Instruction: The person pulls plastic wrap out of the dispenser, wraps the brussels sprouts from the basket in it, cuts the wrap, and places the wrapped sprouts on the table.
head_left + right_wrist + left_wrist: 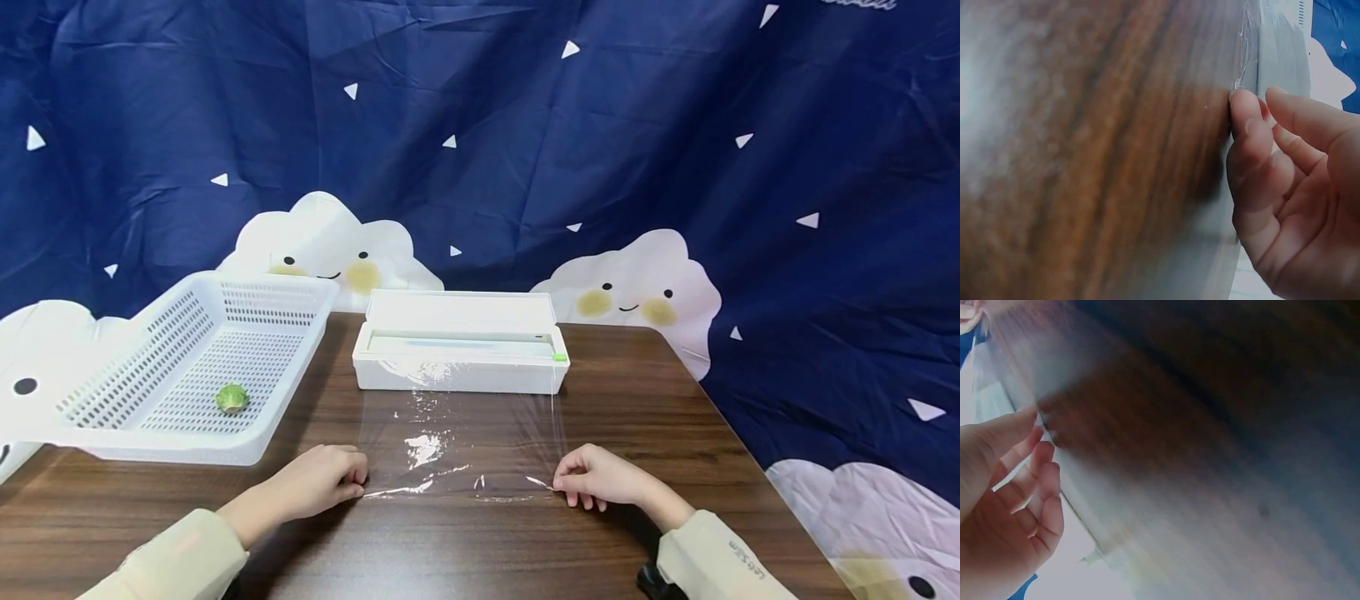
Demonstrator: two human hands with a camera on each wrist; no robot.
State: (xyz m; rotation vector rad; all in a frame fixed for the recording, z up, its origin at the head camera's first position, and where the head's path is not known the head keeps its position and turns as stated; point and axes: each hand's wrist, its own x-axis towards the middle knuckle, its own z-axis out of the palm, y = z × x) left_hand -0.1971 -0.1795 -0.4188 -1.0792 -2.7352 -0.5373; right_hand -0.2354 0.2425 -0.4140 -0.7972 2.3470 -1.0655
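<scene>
A sheet of clear plastic wrap [465, 450] stretches from a white wrap dispenser box [457, 377] toward the near side of the table. My left hand [318, 479] pinches its near left corner. At the near right corner, my right hand [600, 477] pinches the wrap between thumb and forefinger. The dispenser's lid [461, 311] stands raised at the back, and a small green slider [559, 357] sits at its right front edge. In the left wrist view the thumb and fingers [1038, 462] meet at the film's edge. Glare marks the sheet's middle.
To the left stands a white perforated plastic basket [258, 446] with one small green sprout-like vegetable [232, 398] in it. The brown wooden table [420, 558] ends at the right along a slanted edge. A dark blue cloud-print curtain [480, 150] hangs behind.
</scene>
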